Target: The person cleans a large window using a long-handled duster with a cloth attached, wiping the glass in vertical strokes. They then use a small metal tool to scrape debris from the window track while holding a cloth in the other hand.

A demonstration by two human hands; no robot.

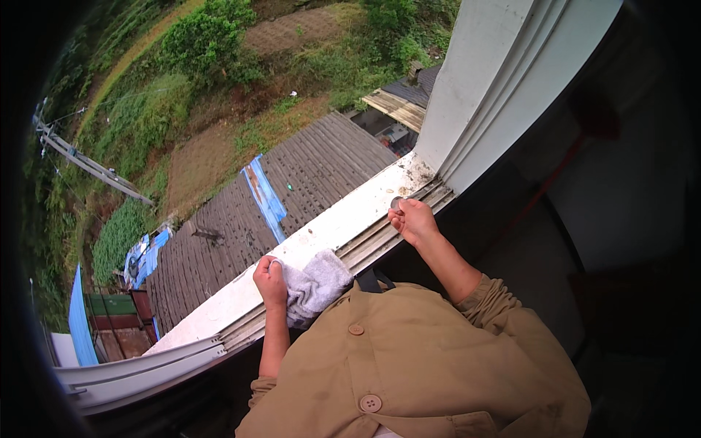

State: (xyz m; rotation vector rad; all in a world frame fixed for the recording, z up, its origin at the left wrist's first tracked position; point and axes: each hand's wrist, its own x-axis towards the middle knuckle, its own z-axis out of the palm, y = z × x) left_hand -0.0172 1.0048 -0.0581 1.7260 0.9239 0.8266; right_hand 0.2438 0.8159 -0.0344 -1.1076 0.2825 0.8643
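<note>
My left hand [271,282] grips a corner of a light grey terry cloth [317,279], which lies bunched over the window's track and hangs towards my jacket. In the fingers of my right hand [413,218] is a small round, greyish disc [396,204], held just above the sill near its right corner; what it is made of I cannot tell. The white window sill [334,219] runs diagonally past both hands, with dark dirt and specks gathered at its right corner. Beside it the grooved metal window track [372,241] shows grime.
At the right rises the white window frame [493,82]. Sliding sash frames [148,378] stand at the lower left. Outside and below lie a ribbed grey roof [328,164], a utility pole [93,167] and garden plots. A blurred red-handled object [547,175] is in the dark at the right.
</note>
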